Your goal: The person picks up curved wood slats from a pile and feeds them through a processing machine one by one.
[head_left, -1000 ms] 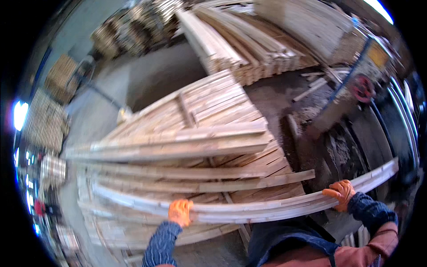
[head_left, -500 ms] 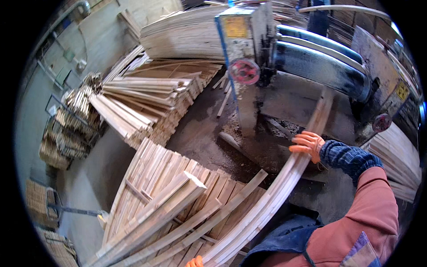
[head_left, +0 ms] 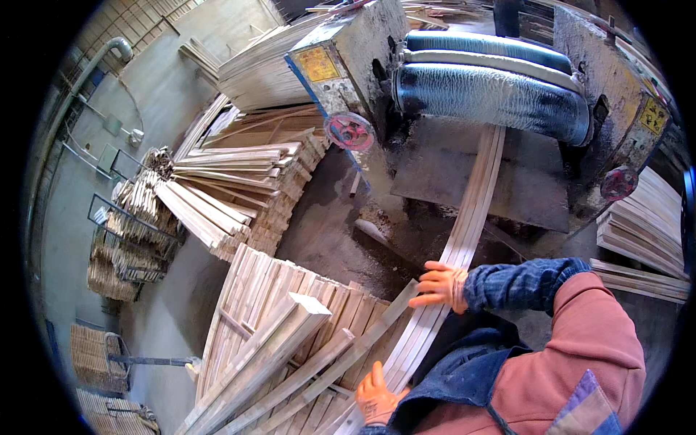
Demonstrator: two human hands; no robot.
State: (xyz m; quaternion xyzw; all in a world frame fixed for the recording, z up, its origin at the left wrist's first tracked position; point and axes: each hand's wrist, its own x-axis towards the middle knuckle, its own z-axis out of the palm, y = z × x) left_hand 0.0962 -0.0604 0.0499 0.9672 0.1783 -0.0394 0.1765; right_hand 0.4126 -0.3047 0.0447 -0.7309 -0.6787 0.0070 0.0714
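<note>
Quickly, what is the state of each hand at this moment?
Left hand: at the wooden strips; grip cannot be told.
Right hand: open, lying across the wooden strips.

The head camera, a wide fisheye, looks down and forward from close above the right sleeve and the wooden strips, facing the dark rollers farther off toward the top.

Orange-gloved right hand — streaked navy cuff, salmon-pink sleeve, pale tan strips, blue-black roller, red handwheel
</note>
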